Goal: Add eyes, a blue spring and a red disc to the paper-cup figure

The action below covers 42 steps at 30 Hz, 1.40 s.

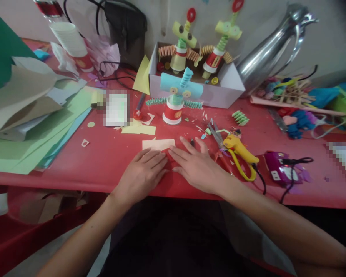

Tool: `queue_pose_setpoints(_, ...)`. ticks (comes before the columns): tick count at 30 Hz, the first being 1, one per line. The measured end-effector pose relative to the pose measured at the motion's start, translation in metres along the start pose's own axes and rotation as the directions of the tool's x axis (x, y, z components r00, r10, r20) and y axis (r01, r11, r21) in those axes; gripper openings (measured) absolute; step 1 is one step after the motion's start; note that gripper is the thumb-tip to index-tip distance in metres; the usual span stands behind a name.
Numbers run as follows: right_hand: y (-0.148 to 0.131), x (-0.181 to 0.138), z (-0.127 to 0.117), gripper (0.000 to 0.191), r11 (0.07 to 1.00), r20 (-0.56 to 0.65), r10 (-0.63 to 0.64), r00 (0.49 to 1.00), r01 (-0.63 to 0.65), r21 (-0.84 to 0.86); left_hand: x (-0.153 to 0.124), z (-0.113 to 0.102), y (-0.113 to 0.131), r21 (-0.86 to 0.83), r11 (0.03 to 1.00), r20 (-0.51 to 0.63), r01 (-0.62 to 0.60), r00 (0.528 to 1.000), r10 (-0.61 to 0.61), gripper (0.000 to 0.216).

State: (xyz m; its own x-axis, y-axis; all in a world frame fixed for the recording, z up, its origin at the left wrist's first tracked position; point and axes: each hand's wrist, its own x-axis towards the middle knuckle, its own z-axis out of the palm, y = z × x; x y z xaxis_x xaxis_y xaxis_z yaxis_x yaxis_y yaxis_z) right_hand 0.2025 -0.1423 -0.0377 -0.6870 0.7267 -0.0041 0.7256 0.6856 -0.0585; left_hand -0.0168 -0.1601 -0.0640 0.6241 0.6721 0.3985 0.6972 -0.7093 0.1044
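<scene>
"Where are the hands?"

"At the near edge of a red table (103,161), side by side, palms down. The left hand (145,171) has its fingers stretched out and close together, over the near edge of a pale paper strip (159,144)."

"And the other?"

"The right hand (194,165) has its fingers spread wider, with 1 fingertip at the strip's right end. Both hands are flattened rather than curled around anything (how firmly they press, I cannot tell)."

"Where exactly is the strip?"

"On the table, mostly just beyond the left fingertips, and nearer the person than a cup figure (173,113) that stands upright, with a blue paper tube for a head and pleated green arms."

"What lies around them?"

"Behind that figure, a white box (222,94) holds 2 yellow-headed figures (182,50). To the right of the right hand, scissors (216,135) lie beside a yellow glue gun (242,149), with a purple device (278,167) farther right. At far left, coloured sheets (23,150) are piled in overlapping layers."
</scene>
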Motion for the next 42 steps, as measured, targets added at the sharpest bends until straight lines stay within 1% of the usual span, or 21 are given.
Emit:
queue_pose_setpoints(3, 0.001, 0.0, 0.001, 0.049, 1.0, 0.011, -0.002, 1.0, 0.002, 0.003, 0.0, -0.004, -0.004, -0.028, 0.999, 0.011, -0.026, 1.0, 0.026, 0.026)
queue_pose_setpoints(5, 0.0, 0.0, 0.002, 0.049, 1.0, 0.013, 0.003, 1.0, -0.003, 0.009, 0.0, -0.004, -0.006, -0.054, 0.998, -0.008, -0.026, 1.0, 0.025, 0.024)
queue_pose_setpoints(7, 0.0, -0.001, 0.003, 0.049, 1.0, 0.008, 0.01, 1.0, -0.01, 0.014, -0.001, -0.004, -0.007, -0.057, 0.998, -0.022, -0.019, 1.0, 0.018, 0.025)
queue_pose_setpoints(9, 0.0, -0.001, 0.004, 0.049, 1.0, -0.001, 0.016, 1.0, -0.016, 0.021, -0.001, -0.003, -0.007, -0.051, 0.999, -0.009, -0.02, 1.0, 0.02, 0.027)
queue_pose_setpoints(11, 0.002, -0.001, 0.004, 0.048, 0.999, -0.006, 0.014, 1.0, -0.013, 0.047, -0.001, -0.003, -0.008, -0.06, 0.998, 0.01, -0.019, 1.0, 0.02, 0.027)
queue_pose_setpoints(13, 0.005, -0.001, 0.002, 0.046, 0.995, -0.016, 0.007, 1.0, -0.006, 0.095, -0.003, -0.003, -0.008, -0.082, 0.997, 0.005, -0.01, 1.0, 0.011, 0.026)
queue_pose_setpoints(15, 0.007, -0.002, 0.001, 0.042, 0.988, -0.065, 0.034, 0.997, -0.024, 0.155, -0.004, -0.002, -0.008, -0.11, 0.994, -0.013, -0.001, 1.0, 0.0, 0.026)
queue_pose_setpoints(17, 0.007, -0.002, 0.001, 0.034, 0.973, -0.147, 0.094, 0.985, -0.059, 0.224, -0.005, 0.0, -0.008, -0.148, 0.989, -0.034, 0.018, 0.999, -0.024, 0.026)
queue_pose_setpoints(19, 0.005, -0.001, 0.002, 0.025, 0.954, -0.205, 0.141, 0.969, -0.078, 0.288, -0.004, 0.001, -0.008, -0.193, 0.979, -0.05, 0.07, 0.995, -0.081, 0.024)
queue_pose_setpoints(20, 0.002, 0.0, 0.003, 0.021, 0.948, -0.214, 0.148, 0.966, -0.077, 0.309, -0.002, 0.001, -0.008, -0.211, 0.972, -0.046, 0.098, 0.993, -0.11, 0.024)
queue_pose_setpoints(22, -0.002, 0.002, 0.005, 0.015, 0.946, -0.206, 0.147, 0.968, -0.077, 0.316, 0.003, 0.0, -0.009, -0.211, 0.968, -0.009, 0.134, 0.99, -0.139, 0.027)
queue_pose_setpoints(23, -0.004, 0.004, 0.006, 0.012, 0.948, -0.196, 0.147, 0.969, -0.082, 0.308, 0.007, -0.002, -0.01, -0.195, 0.972, 0.023, 0.129, 0.992, -0.127, 0.029)
queue_pose_setpoints(26, -0.008, 0.01, 0.009, 0.007, 0.954, -0.171, 0.159, 0.972, -0.106, 0.28, 0.017, -0.006, -0.017, -0.14, 0.989, 0.123, 0.049, 0.992, -0.031, 0.033)
queue_pose_setpoints(28, -0.008, 0.013, 0.009, 0.006, 0.955, -0.16, 0.167, 0.973, -0.119, 0.271, 0.019, -0.006, -0.021, -0.138, 0.99, 0.148, 0.0, 0.989, 0.021, 0.033)
queue_pose_setpoints(32, -0.009, 0.015, 0.01, 0.014, 0.96, -0.15, 0.165, 0.975, -0.125, 0.249, 0.014, -0.001, -0.026, -0.173, 0.985, 0.159, -0.024, 0.986, 0.052, 0.037)
queue_pose_setpoints(37, -0.013, 0.013, 0.01, 0.015, 0.959, -0.137, 0.171, 0.976, -0.133, 0.252, 0.009, 0.005, -0.025, -0.196, 0.98, 0.163, 0.025, 0.987, 0.007, 0.039)
queue_pose_setpoints(42, -0.014, 0.004, 0.005, 0.015, 0.955, -0.139, 0.158, 0.978, -0.115, 0.273, 0.007, 0.009, -0.026, -0.232, 0.972, 0.13, 0.025, 0.991, 0.005, 0.04)
